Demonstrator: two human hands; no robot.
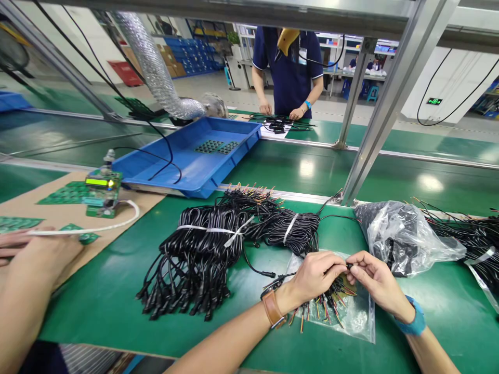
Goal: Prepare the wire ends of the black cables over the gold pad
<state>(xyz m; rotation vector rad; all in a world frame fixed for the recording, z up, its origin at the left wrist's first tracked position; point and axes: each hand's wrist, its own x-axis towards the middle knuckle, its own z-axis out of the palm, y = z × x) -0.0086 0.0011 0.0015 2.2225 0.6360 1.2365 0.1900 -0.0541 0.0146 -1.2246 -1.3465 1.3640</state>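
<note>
My left hand (316,276) and my right hand (375,278) meet above the table, fingertips pinched on either side of a small black cable connector (349,266). Much of that piece is hidden by the fingers. Below them lies a clear plastic bag (360,319) with short black cables on it, their bare ends (302,321) red, yellow and orange. To the left sits a large bundle of black cables (212,234) tied with white bands, its connectors fanning toward me. A smaller tied coil (292,228) rests just behind my left hand.
At the left, a co-worker's hand (47,254) is near green circuit boards (64,192) and a lit test board (102,188). A blue tray (183,156) stands behind. A clear bag of black parts (405,234) and more cables (468,236) lie right. A metal post (393,98) rises ahead; another person (288,72) stands opposite.
</note>
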